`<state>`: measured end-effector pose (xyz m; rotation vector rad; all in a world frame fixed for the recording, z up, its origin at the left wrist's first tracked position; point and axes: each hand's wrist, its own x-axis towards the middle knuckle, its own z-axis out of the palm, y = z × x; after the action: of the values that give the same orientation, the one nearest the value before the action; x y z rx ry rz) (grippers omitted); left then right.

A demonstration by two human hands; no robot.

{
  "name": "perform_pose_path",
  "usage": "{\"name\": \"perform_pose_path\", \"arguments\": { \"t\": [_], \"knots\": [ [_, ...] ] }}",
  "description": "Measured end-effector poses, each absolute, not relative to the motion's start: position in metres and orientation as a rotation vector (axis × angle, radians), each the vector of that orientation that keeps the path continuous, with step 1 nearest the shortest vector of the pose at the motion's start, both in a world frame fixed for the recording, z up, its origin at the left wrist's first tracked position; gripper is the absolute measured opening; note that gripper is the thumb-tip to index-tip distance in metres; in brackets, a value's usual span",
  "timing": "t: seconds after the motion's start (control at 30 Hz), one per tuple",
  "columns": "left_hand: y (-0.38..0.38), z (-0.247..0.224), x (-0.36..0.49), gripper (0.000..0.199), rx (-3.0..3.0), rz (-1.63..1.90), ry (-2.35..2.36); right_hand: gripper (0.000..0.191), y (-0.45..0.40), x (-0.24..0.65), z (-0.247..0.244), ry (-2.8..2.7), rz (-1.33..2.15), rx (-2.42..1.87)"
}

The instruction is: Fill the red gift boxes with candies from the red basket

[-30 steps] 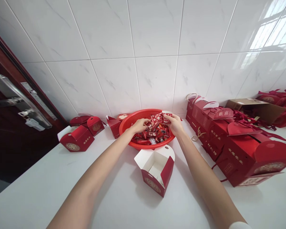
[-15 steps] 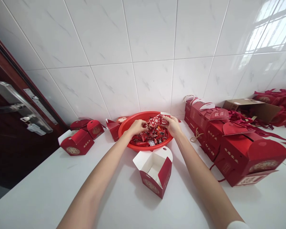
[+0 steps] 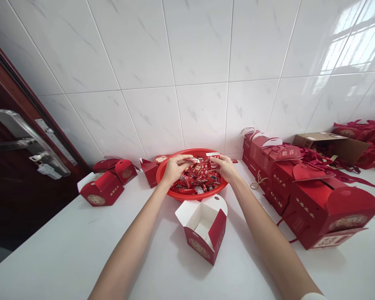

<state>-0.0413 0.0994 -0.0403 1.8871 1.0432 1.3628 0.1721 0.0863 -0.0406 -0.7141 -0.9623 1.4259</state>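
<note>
A red plastic basket [image 3: 181,196] full of red-wrapped candies [image 3: 203,179] stands against the wall. Over its left side, my left hand [image 3: 175,168] pinches a small wrapped candy [image 3: 193,160] between thumb and fingers. At the basket's right rim, my right hand [image 3: 225,167] is closed on a red packet [image 3: 213,158] with a white top edge. Just in front of the basket sits a red gift box [image 3: 203,233], its flaps spread and its white inside bare.
Red gift boxes [image 3: 101,189] stand to the left, near a dark door with a metal handle [image 3: 28,141]. On the right runs a row of red boxes [image 3: 306,204]. Behind them are a brown carton [image 3: 328,139] and red ribboned bags [image 3: 362,137].
My left hand has risen from the candies and now shows a wrapped candy at its fingertips. My right hand stays at the right rim with the packet. The view has tilted slightly.
</note>
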Motion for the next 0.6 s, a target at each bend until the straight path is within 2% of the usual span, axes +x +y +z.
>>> {"name": "perform_pose_path", "arguments": {
  "t": [0.2,0.4,0.6],
  "knots": [
    [0.082,-0.040,-0.037,0.025,1.992,1.436,1.174,0.021,0.081,0.169,-0.031,-0.880,1.515,-0.704],
    [0.060,-0.041,-0.033,0.036,1.957,1.420,1.105,0.016,0.075,0.162,-0.025,-0.832,1.509,-0.731],
    [0.045,-0.043,-0.019,0.040,2.100,1.530,1.129,0.023,0.066,0.154,-0.023,-0.820,1.466,-0.736]
  ]
}}
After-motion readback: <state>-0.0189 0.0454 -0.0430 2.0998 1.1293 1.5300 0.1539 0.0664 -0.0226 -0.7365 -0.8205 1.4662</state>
